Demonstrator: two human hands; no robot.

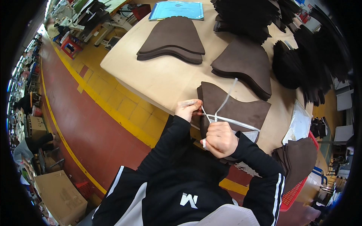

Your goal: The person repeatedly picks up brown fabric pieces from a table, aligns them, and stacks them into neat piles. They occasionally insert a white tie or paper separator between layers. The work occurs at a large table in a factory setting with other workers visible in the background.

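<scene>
Brown felt-like pieces (233,109) lie stacked at the near edge of the worktop (158,79), bound by a white plastic strap (230,120). We pinch one strap end with our left hand (187,109) and grip the strap in our closed right hand (220,139). More brown stacks (171,39) lie toward the far edge.

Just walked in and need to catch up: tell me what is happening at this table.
A person in a black jacket is tying a white string around a stack of brown cut pieces at the near edge of the table. The left hand pinches one end of the string; the right hand is closed around the string over the stack. One loose end runs up across the stack. More brown stacks and dark piles lie farther back, beside a blue sheet.
</scene>
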